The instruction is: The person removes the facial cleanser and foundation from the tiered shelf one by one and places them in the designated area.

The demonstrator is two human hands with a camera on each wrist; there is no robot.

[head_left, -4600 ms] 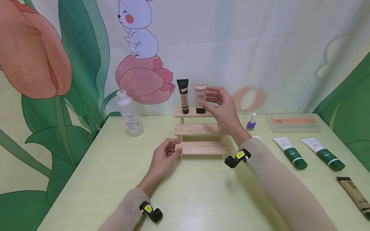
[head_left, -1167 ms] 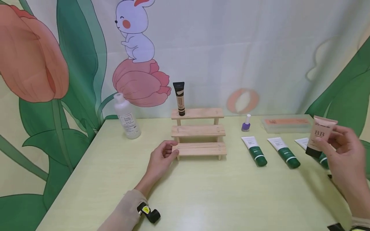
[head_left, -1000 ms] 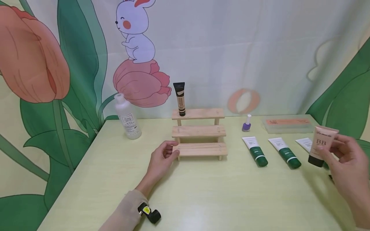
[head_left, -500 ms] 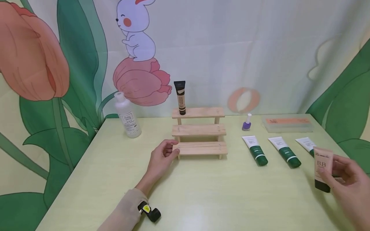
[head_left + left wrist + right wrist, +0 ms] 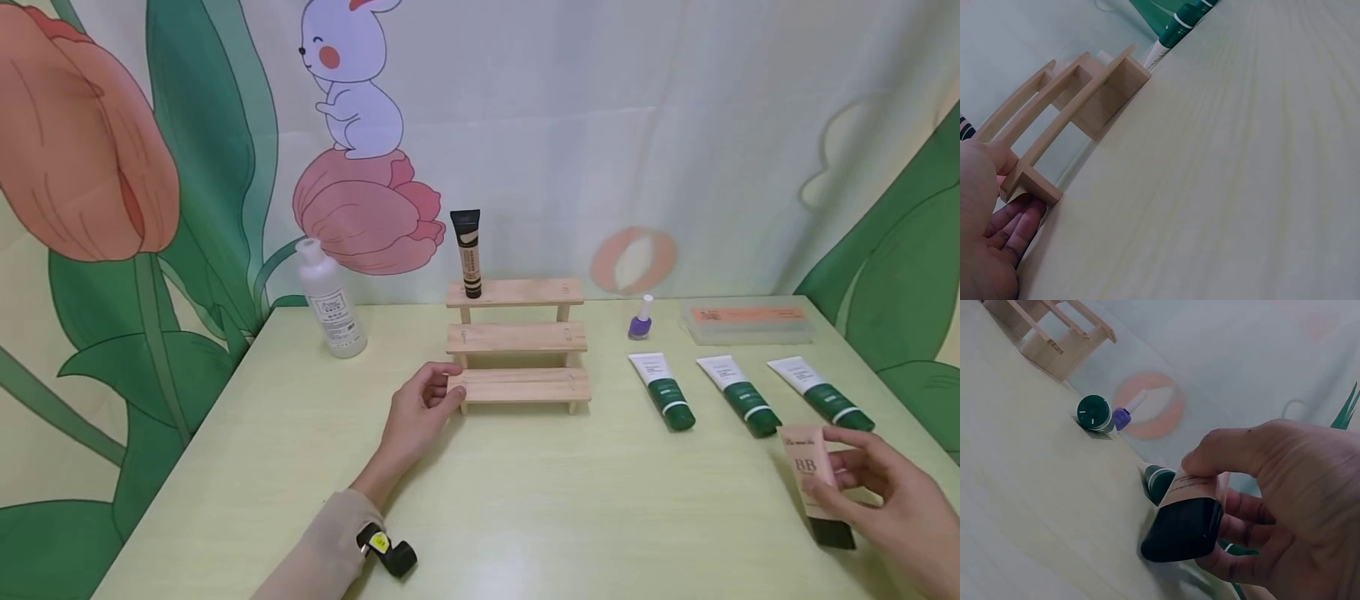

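Note:
At the right front of the table my right hand (image 5: 888, 492) pinches a pink BB cream tube (image 5: 810, 475) between thumb and fingers. The tube leans, its black cap (image 5: 1182, 531) low by the tabletop; whether it touches cannot be told. My left hand (image 5: 418, 410) grips the left end of the lowest step of a three-tier wooden stand (image 5: 525, 385). In the left wrist view the thumb lies over the stand's end (image 5: 1038, 184), with fingers below it. A black-and-beige cosmetic tube (image 5: 469, 258) stands upright at the left of the top step.
Three white-and-green tubes (image 5: 663, 392) lie in a row right of the stand. Behind them are a purple nail polish bottle (image 5: 640, 323) and a flat clear case (image 5: 746, 323). A white bottle (image 5: 332, 304) stands at the left back. A printed curtain (image 5: 525, 125) hangs behind.
My right hand has taken the BB cream tube off the top step, carried it right past the green tubes and lowered it toward the front. The left hand stays on the stand.

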